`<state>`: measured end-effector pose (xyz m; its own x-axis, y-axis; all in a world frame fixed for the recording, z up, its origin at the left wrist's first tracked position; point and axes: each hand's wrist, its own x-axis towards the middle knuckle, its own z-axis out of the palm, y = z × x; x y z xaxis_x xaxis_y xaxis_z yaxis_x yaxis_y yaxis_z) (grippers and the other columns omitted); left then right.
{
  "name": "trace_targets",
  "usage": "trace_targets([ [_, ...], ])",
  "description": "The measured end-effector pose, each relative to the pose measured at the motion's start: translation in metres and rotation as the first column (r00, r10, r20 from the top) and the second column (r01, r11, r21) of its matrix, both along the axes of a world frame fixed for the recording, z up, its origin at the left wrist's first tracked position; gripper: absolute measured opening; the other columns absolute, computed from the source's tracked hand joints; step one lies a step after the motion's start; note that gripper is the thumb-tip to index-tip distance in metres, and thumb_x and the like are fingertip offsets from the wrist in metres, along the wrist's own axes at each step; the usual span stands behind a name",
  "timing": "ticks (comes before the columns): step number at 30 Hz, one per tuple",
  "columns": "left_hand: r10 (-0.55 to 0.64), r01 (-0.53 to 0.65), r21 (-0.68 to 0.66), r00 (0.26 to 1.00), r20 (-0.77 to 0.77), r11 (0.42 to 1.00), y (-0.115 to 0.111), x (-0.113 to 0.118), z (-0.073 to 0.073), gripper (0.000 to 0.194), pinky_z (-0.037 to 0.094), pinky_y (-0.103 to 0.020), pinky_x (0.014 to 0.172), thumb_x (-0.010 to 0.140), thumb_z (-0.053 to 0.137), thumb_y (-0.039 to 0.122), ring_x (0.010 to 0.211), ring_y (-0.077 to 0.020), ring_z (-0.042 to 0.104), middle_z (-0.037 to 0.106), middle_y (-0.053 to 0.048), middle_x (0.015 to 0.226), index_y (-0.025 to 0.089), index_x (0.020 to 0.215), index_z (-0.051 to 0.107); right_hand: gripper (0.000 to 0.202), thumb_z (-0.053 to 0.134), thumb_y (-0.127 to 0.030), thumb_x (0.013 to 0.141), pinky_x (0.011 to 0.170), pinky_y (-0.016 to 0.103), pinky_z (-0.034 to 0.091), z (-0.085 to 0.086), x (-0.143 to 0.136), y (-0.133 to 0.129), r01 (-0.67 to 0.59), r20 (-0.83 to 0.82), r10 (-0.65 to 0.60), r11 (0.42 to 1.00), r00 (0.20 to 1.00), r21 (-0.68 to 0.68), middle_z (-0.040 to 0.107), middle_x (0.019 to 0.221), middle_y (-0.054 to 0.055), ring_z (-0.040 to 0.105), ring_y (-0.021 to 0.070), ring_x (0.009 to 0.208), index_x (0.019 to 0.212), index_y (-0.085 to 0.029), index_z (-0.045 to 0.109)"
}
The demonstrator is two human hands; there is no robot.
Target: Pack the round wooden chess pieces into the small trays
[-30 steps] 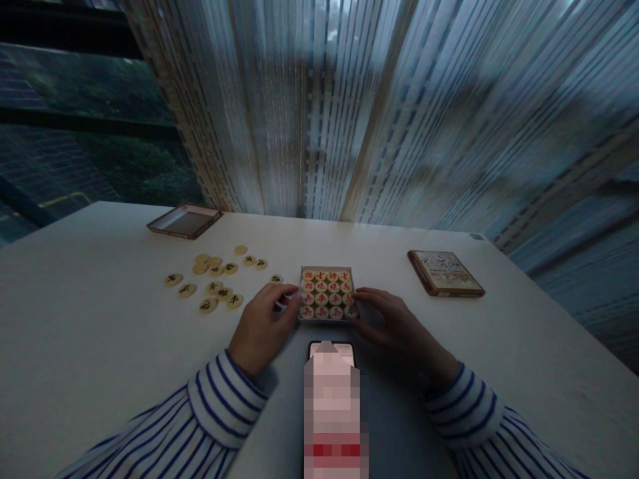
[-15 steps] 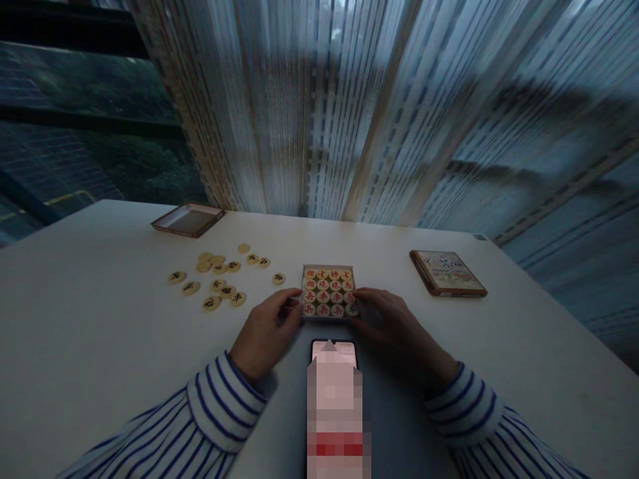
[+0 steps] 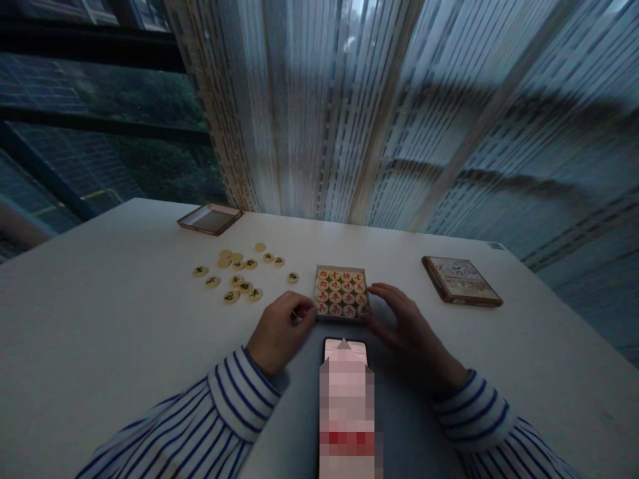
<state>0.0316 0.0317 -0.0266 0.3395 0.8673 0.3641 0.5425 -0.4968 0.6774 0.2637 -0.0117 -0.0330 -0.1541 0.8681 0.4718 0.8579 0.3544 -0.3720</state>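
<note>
A small square box (image 3: pixel 341 319) filled with rows of round pieces stands on the white table. Most pieces bear red characters; the piece at its near right corner (image 3: pixel 363 311) is dark-marked. At the box's left side is my left hand (image 3: pixel 282 329), thumb and forefinger curled close together near the lower left corner; whatever they pinch is too small to make out. My right hand (image 3: pixel 414 332) rests at the box's right side, fingers apart, thumb by the near right corner. Loose round pieces (image 3: pixel 244 287), several with black characters, lie scattered to the left.
An open, shallow tray-like lid (image 3: pixel 212 219) lies at the back left of the table (image 3: pixel 150 319). A flat decorated box (image 3: pixel 462 281) is on the right. Between my forearms lies a phone (image 3: pixel 345 344), mostly pixelated. Behind the table hangs a striped curtain (image 3: pixel 319 120).
The view has shifted, so the table's contents appear farther right. My left thumb and forefinger have drawn closer together. The pieces keep their arrangement.
</note>
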Motion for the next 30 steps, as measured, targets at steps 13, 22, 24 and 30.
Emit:
trace_targets([
  [13,-0.007,0.007,0.009,1.000,-0.029,1.000,-0.009,-0.005,-0.003,0.008,0.041,-0.023,0.053,0.075,0.054,0.017,0.057,-0.0123,0.051,0.056,0.001,0.062,0.017,0.069,0.059,0.032,0.052,-0.036,0.082,0.087,0.049,0.046,0.000,-0.002,0.000,0.027,-0.007,-0.026,0.992,1.000,0.127,0.058,0.115,0.016,0.055,0.0281,0.106,0.109,-0.019,0.056],
  [22,-0.076,0.075,-0.038,0.997,-0.029,0.996,-0.009,-0.007,-0.003,0.013,0.043,-0.026,0.059,0.080,0.052,0.021,0.063,-0.0146,0.056,0.062,-0.003,0.069,0.016,0.074,0.063,0.029,0.048,-0.037,0.086,0.086,0.047,0.047,0.004,-0.002,0.000,0.055,0.021,-0.059,0.984,0.998,0.168,0.062,0.110,0.014,0.057,0.0262,0.102,0.107,-0.018,0.057],
  [24,-0.080,0.078,-0.038,0.996,-0.031,0.996,-0.009,-0.007,-0.002,0.013,0.043,-0.026,0.058,0.080,0.053,0.021,0.063,-0.0149,0.056,0.063,-0.003,0.069,0.016,0.075,0.063,0.029,0.047,-0.037,0.086,0.084,0.046,0.048,0.006,-0.002,0.000,0.049,0.028,-0.055,0.984,0.998,0.174,0.064,0.107,0.013,0.059,0.0256,0.100,0.105,-0.018,0.057],
  [30,-0.134,0.130,-0.070,0.989,-0.057,0.989,-0.010,-0.014,0.001,0.015,0.045,-0.026,0.063,0.080,0.051,0.018,0.069,-0.0155,0.059,0.066,-0.004,0.077,0.017,0.084,0.065,0.030,0.045,-0.040,0.087,0.078,0.042,0.049,0.008,-0.005,0.001,0.036,0.048,-0.045,0.984,0.998,0.174,0.067,0.099,0.011,0.061,0.0245,0.092,0.102,-0.018,0.059],
])
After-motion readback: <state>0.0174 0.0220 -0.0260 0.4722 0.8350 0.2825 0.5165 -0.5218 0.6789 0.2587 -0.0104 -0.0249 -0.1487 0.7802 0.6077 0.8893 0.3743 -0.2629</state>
